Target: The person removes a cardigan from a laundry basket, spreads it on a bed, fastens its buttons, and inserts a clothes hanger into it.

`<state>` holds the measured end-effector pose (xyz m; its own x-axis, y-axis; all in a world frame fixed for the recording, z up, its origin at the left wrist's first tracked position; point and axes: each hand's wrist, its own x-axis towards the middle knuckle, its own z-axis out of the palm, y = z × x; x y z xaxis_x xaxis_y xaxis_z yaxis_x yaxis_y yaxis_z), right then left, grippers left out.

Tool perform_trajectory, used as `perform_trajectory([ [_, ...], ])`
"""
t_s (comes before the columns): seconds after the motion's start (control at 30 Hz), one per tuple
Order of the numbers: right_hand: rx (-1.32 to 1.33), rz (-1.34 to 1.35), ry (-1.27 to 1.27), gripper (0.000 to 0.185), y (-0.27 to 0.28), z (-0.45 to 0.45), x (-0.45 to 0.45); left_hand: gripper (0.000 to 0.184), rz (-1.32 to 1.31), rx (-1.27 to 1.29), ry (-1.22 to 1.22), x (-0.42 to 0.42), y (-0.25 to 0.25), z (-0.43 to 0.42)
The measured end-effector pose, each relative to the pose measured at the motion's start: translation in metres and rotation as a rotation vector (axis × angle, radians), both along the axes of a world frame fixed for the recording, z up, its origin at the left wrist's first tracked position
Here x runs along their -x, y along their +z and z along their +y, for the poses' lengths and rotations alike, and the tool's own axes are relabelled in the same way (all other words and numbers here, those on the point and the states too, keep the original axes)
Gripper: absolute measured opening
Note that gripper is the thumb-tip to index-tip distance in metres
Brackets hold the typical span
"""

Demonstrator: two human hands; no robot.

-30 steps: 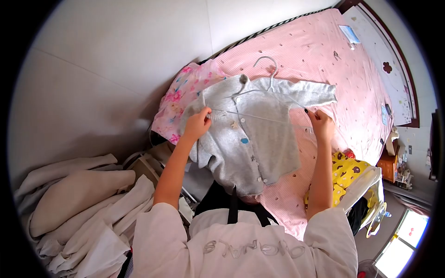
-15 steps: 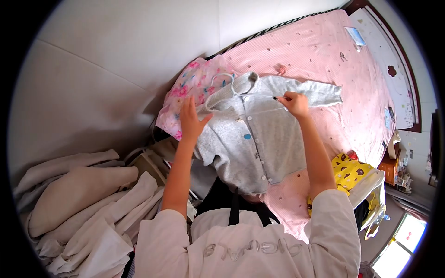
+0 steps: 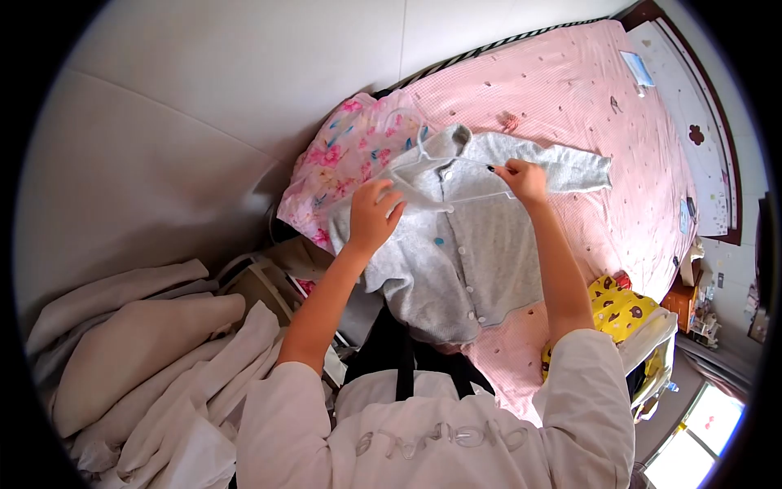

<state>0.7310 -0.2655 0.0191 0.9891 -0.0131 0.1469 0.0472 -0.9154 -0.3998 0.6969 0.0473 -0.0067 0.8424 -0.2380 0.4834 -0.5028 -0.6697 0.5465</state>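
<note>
A light grey knitted cardigan (image 3: 498, 253) with white buttons lies spread on the pink bed, one sleeve stretched out to the right. A thin white clothes hanger (image 3: 481, 196) lies across its upper part, the hook up by the collar. My right hand (image 3: 524, 179) is closed around the hanger's right end, above the cardigan. My left hand (image 3: 376, 217) is at the cardigan's left shoulder, fingers curled against the raised fabric by the hanger's left side. Its exact grip is partly hidden.
A pink floral pillow (image 3: 326, 155) lies against the wall at the bed's (image 3: 562, 98) left end. Pale bundled cloths (image 3: 147, 350) are piled at lower left. Yellow patterned fabric (image 3: 617, 303) rests at the bed's right edge, beside a white-framed rack (image 3: 661, 330).
My left hand has moved right, its spread fingers now curled at the cardigan's shoulder. The hanger and upper front fabric have shifted and lifted. My right hand still holds the hanger's end.
</note>
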Motion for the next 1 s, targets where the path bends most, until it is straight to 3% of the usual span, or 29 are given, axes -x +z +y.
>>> perform_trajectory([
  [0.03,-0.01,-0.024,0.025,0.033,-0.003,0.002,-0.002,0.035,-0.034,-0.021,0.015,0.001,0.001,0.0],
  [0.07,-0.022,-0.048,0.047,0.034,-0.007,0.003,-0.006,0.051,-0.013,-0.002,0.043,-0.002,-0.014,0.008],
  [0.17,-0.033,-0.018,0.059,0.033,-0.009,0.004,-0.013,0.059,0.112,-0.034,0.102,-0.022,-0.023,0.029],
  [0.2,-0.032,0.0,0.059,0.032,-0.007,0.005,-0.015,0.053,0.373,-0.001,-0.046,-0.026,-0.02,0.032],
  [0.33,-0.108,-0.201,0.144,0.024,-0.013,0.007,-0.026,0.038,0.434,-0.108,-0.016,-0.032,-0.02,0.027],
  [0.43,-0.145,-0.758,-0.114,0.035,-0.03,0.011,-0.047,0.029,0.362,-0.01,0.094,-0.031,-0.034,0.026],
  [0.47,-0.424,-0.62,-0.255,0.052,-0.058,0.001,-0.047,0.028,0.39,-0.013,0.153,-0.03,-0.039,0.027],
  [0.57,-0.849,0.048,-0.777,0.069,-0.117,0.004,-0.039,0.026,0.328,0.029,0.223,-0.036,-0.05,0.03],
  [0.63,-0.631,0.249,-0.603,0.083,-0.122,0.045,-0.021,0.026,0.272,0.051,0.216,-0.039,-0.052,0.03],
  [0.7,-0.448,0.126,-0.469,0.091,-0.152,0.068,-0.014,0.027,0.25,0.054,0.195,-0.039,-0.044,0.029],
  [0.8,-0.315,0.155,-0.5,0.075,-0.145,0.088,-0.013,0.025,0.307,0.066,0.177,-0.032,-0.038,0.029],
  [0.9,-0.298,0.372,-0.498,0.047,-0.142,0.051,-0.026,0.022,0.284,0.065,0.139,-0.029,-0.031,0.031],
  [1.0,-0.28,0.163,-0.526,0.027,-0.139,-0.029,-0.036,0.018,0.234,-0.028,0.035,-0.028,-0.024,0.038],
])
